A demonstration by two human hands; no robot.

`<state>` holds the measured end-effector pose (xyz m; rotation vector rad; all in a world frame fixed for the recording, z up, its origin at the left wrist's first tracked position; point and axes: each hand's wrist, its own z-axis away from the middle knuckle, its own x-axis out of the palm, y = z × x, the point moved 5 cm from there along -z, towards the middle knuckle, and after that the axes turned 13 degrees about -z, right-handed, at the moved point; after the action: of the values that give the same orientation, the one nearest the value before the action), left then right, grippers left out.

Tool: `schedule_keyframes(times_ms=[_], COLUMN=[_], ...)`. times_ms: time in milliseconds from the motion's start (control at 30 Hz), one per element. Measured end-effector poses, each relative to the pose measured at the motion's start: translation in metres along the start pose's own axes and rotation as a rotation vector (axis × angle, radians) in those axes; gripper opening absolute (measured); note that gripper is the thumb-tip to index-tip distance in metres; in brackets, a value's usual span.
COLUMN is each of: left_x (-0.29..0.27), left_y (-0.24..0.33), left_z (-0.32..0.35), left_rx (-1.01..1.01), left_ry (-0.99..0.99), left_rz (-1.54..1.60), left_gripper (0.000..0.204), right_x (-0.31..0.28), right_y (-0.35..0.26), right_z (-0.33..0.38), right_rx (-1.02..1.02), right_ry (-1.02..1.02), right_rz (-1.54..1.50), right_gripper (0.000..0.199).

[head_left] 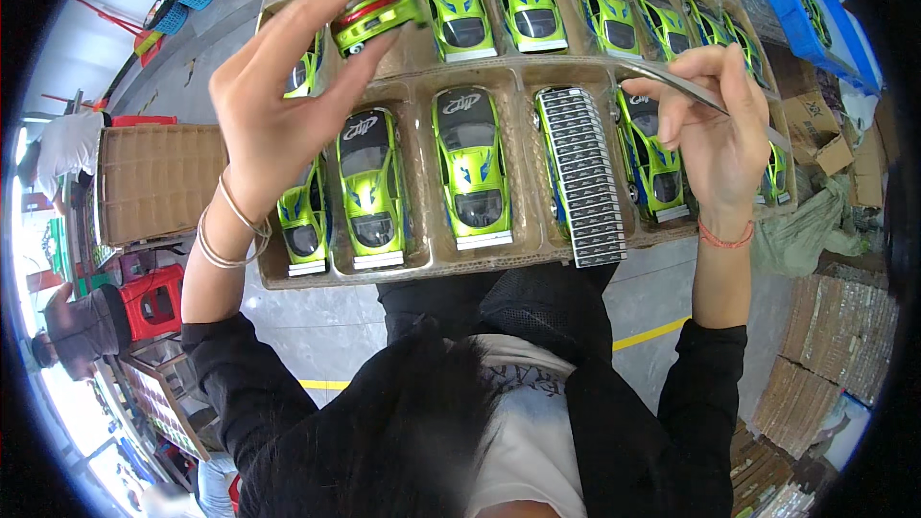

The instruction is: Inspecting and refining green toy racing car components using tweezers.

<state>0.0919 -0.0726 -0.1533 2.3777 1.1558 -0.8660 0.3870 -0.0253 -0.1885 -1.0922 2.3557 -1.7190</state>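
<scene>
My left hand (273, 101) pinches a green toy car (377, 21) between thumb and fingers, lifted above the left part of a compartmented tray (523, 149); its red rear strip shows. In my right hand (718, 120) is a pair of thin metal tweezers (679, 84), held over the tray's right side with the tips pointing left. A strip of small black-and-white stickers (582, 177) lies across one front compartment and overhangs the tray's near edge. Green toy cars with black roofs, such as this one (470, 168), fill several compartments.
A blue bin (815, 14) stands at the far right, beside an opened cardboard box (820, 129). Stacked cardboard (825, 355) rises at the lower right. On the left are a brown tray (158, 182), a red stool (153, 302) and other people.
</scene>
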Motion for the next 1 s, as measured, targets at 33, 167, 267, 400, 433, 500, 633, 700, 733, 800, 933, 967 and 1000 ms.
schedule_keyframes(times_ms=[33, 167, 267, 400, 433, 500, 633, 700, 733, 800, 933, 967, 1000], left_x=[0.004, 0.000, -0.024, -0.036, -0.036, -0.035, -0.036, -0.039, -0.042, -0.037, -0.029, -0.028, -0.024], left_y=[-0.014, -0.048, -0.072, -0.102, -0.106, -0.112, -0.100, -0.098, -0.095, -0.097, -0.083, -0.078, -0.079], left_z=[0.009, 0.030, 0.038, 0.056, 0.058, 0.059, 0.054, 0.058, 0.059, 0.064, 0.060, 0.058, 0.056], left_rx=[-0.079, -0.254, -0.241, -0.158, -0.149, -0.166, -0.188, -0.148, -0.108, -0.108, -0.127, -0.140, -0.136], left_ry=[-0.068, -0.281, -0.449, -0.702, -0.740, -0.763, -0.727, -0.591, -0.454, -0.367, -0.230, -0.185, -0.186], left_rz=[-0.001, -0.026, -0.066, -0.186, -0.149, -0.140, -0.162, -0.106, -0.048, -0.056, -0.097, -0.128, -0.122], left_gripper=[0.046, 0.044, 0.039, 0.034, 0.033, 0.033, 0.032, 0.029, 0.027, 0.027, 0.025, 0.025, 0.025], right_x=[0.004, 0.013, 0.019, 0.024, 0.026, 0.028, 0.024, 0.022, 0.020, 0.019, 0.016, 0.015, 0.013], right_y=[0.004, 0.010, 0.012, 0.018, 0.019, 0.022, 0.025, 0.025, 0.025, 0.025, 0.026, 0.028, 0.029], right_z=[-0.002, -0.006, -0.004, -0.004, -0.004, -0.003, 0.002, 0.002, 0.002, 0.002, 0.005, 0.006, 0.006], right_rx=[0.053, 0.083, 0.082, 0.107, 0.115, 0.130, 0.134, 0.156, 0.179, 0.189, 0.232, 0.255, 0.268], right_ry=[0.006, -0.023, 0.006, 0.034, 0.035, 0.049, 0.082, 0.099, 0.116, 0.138, 0.173, 0.164, 0.184], right_rz=[0.024, -0.011, 0.025, 0.056, 0.067, 0.073, 0.117, 0.116, 0.117, 0.138, 0.209, 0.250, 0.260], right_gripper=[0.054, 0.050, 0.048, 0.047, 0.047, 0.046, 0.045, 0.044, 0.043, 0.043, 0.040, 0.040, 0.041])
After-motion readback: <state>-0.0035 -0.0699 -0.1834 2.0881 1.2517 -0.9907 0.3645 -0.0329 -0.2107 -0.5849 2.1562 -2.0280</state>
